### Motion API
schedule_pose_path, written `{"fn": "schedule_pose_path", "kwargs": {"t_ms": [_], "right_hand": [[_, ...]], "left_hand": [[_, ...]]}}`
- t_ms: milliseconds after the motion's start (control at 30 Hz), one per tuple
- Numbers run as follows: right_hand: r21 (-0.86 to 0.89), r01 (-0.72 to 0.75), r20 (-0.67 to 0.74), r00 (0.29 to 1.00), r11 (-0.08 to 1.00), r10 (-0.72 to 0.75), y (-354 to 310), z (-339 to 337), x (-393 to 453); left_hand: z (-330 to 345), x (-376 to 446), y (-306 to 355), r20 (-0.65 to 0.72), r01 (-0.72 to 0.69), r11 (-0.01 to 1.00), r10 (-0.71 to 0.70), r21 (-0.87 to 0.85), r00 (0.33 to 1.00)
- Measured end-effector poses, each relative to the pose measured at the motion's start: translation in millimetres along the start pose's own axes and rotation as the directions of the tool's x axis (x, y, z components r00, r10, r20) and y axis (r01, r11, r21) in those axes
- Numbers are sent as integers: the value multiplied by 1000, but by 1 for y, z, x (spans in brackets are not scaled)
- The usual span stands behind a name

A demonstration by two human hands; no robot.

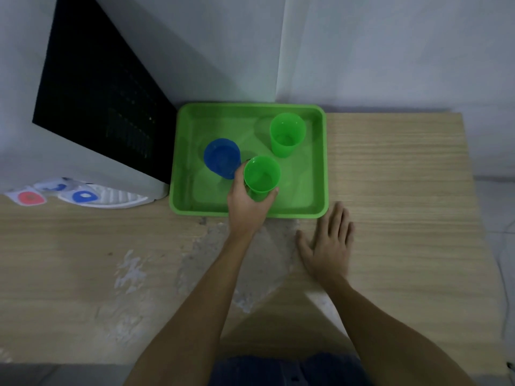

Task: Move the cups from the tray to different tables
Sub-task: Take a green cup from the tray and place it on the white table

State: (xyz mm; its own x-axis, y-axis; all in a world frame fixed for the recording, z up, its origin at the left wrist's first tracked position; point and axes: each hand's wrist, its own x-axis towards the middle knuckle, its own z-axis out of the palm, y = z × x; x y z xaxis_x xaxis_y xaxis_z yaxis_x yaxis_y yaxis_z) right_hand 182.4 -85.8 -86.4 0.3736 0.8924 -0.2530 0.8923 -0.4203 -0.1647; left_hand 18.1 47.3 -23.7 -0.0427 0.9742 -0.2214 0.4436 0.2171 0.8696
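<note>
A left hand (246, 203) wraps around one green cup (261, 176) on a green tray (315, 201), one of three cups there: a blue cup (222, 158) just left of the grip, a second green cup (287, 134) beyond it. The right hand (328, 242) lies flat, fingers spread, on the wooden table (404, 190). No legible writing.

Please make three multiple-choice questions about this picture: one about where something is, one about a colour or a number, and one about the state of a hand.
1. Where does the blue cup stand?
A. in the tray
B. on the bare table
C. on the floor

2. How many green cups are in the tray?
A. one
B. two
C. four

3. What does the left hand do?
A. lies flat on the table
B. grips a green cup
C. lifts the tray

Key: 1 A, it stands inside the rim, at the left. 2 B, the near green cup and the far green cup. 3 B, its fingers wrap the near one; the right hand lies flat on the table.
</note>
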Motion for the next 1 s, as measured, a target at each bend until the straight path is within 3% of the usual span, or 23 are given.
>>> {"fn": "schedule_pose_path", "kwargs": {"t_ms": [300, 533, 667, 1000], "right_hand": [[45, 11, 36, 999, 999, -13, 2, -1, 1], [100, 195, 155, 966, 976, -209, 42, -42, -12], [203, 159, 104, 978, 966, -183, 95, -81, -47], [225, 42, -71, 997, 974, -27, 286, -142, -159]], "left_hand": [[-11, -26, 20, -24, -127, 990, 129, 58, 991], [-4, -77, 53, 24, -306, 945, 305, 119, 952], [22, -124, 77, 99, -402, 906, 391, 133, 915], [146, -273, 138, 322, -557, 830, 534, -25, 782]]}}
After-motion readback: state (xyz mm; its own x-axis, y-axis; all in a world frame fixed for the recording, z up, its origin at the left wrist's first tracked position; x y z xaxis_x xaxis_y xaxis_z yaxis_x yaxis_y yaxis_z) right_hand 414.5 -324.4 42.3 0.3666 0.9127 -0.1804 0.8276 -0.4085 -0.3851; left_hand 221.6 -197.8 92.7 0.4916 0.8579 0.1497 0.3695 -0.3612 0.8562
